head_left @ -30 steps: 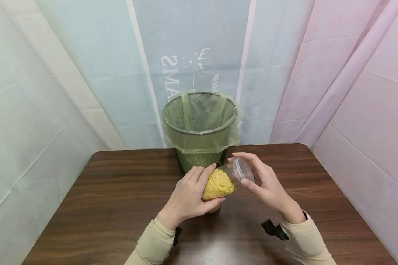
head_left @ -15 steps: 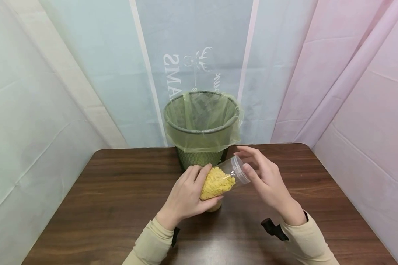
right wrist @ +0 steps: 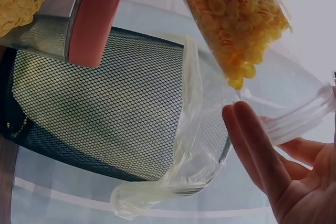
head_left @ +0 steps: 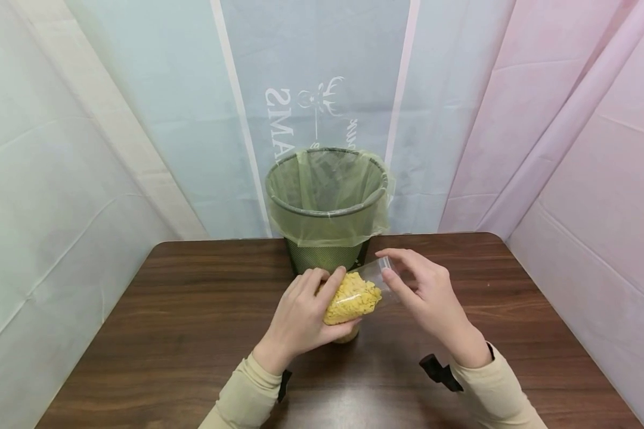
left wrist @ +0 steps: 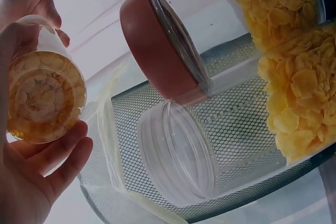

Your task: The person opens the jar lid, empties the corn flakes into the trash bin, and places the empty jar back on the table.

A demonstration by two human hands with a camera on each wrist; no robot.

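Observation:
My left hand [head_left: 300, 310] grips a clear jar [head_left: 353, 301] partly filled with yellow cornflakes. The jar lies tilted, its capped end up to the right. Around that end, the thumb and fingers of my right hand [head_left: 432, 292] hold the clear lid [head_left: 385, 262]. From the left wrist the jar's round base [left wrist: 47, 98] faces the camera. In the right wrist view the flakes have slid into a slanted heap, and the ridged lid [right wrist: 302, 116] sits among my right fingers. Whether the lid is loose cannot be told.
A mesh bin [head_left: 322, 256] with a pale green liner [head_left: 327, 229] stands behind the hands on the wooden table [head_left: 204, 333]. Close by, partly hidden from the head, are another jar with a reddish-brown lid [left wrist: 163, 45] and one with a clear lid [left wrist: 178, 156].
My right fingers have come back over the lid after loosening from it half a second ago. The jar has rolled slightly and the flakes have shifted; my left hand keeps its grip.

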